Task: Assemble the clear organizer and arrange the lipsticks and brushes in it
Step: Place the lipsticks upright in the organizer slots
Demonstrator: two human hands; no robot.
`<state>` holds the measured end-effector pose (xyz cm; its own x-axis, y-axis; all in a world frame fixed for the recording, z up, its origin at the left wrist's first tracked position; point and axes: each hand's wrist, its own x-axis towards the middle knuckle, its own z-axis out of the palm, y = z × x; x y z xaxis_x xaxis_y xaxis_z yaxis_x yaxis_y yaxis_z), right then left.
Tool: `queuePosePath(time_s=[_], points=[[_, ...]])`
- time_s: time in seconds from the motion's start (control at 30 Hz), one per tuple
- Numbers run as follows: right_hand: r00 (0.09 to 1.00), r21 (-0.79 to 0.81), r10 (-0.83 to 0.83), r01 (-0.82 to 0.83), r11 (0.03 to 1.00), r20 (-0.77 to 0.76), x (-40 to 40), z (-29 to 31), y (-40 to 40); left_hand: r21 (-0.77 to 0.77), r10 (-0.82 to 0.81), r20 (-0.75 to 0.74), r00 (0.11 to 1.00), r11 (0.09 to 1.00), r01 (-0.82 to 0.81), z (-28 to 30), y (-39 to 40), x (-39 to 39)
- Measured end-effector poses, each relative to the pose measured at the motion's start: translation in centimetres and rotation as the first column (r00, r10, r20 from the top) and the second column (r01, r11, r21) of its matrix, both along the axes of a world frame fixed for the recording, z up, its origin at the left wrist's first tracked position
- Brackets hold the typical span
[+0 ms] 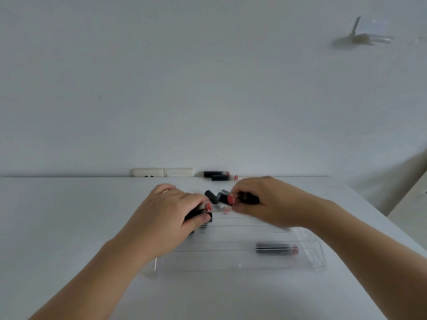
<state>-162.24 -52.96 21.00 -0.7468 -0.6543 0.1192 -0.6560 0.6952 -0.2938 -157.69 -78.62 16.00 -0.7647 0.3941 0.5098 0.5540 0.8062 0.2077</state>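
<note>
A clear stepped organizer (242, 262) lies on the white table (69, 215) in front of me. My left hand (171, 213) grips a black lipstick with a red end (207, 206) at the organizer's far left. My right hand (261, 202) pinches another black lipstick, red end (230, 199) toward the left, over the organizer's back row. One black lipstick (276, 248) lies in a front row on the right. Loose black lipsticks (213, 196) lie just behind the organizer between my hands. Two more lipsticks (219, 176) lie at the table's far edge.
White wall sockets (161, 172) sit at the table's back edge against the wall. A small hook-like fixture (360, 38) is on the wall at the upper right. The table's right edge (381, 218) runs diagonally, with a pale surface beyond it.
</note>
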Motion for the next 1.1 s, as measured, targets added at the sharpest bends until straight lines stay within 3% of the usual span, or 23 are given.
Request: queuePosePath(time_s=[0.1,0.23,0.47,0.83,1.1], points=[[0.997,0.093,-0.003,0.011,0.996,-0.081,1.0,-0.9,0.0,-0.033,-0.009,0.040,0.999,0.999,0.010,-0.1,0.8,-0.1],[0.992,0.072,-0.011,0.020,0.997,-0.125,1.7,-1.7,0.1,-0.051,-0.001,0.090,0.996,0.999,0.006,-0.3,1.3,0.0],[0.938,0.064,-0.036,0.062,0.996,-0.345,2.2,-3.0,0.0,-0.080,-0.001,0.120,0.993,0.997,0.011,0.0,1.7,-0.2],[0.965,-0.065,-0.150,0.139,0.988,-0.216,2.9,-4.2,-0.3,0.004,0.031,0.275,0.961,0.999,-0.033,0.3,1.5,-0.7],[0.952,-0.051,-0.216,0.210,0.976,-0.218,3.5,-4.8,0.2,-0.146,0.001,0.227,0.974,0.989,0.033,-0.3,1.7,-1.0]])
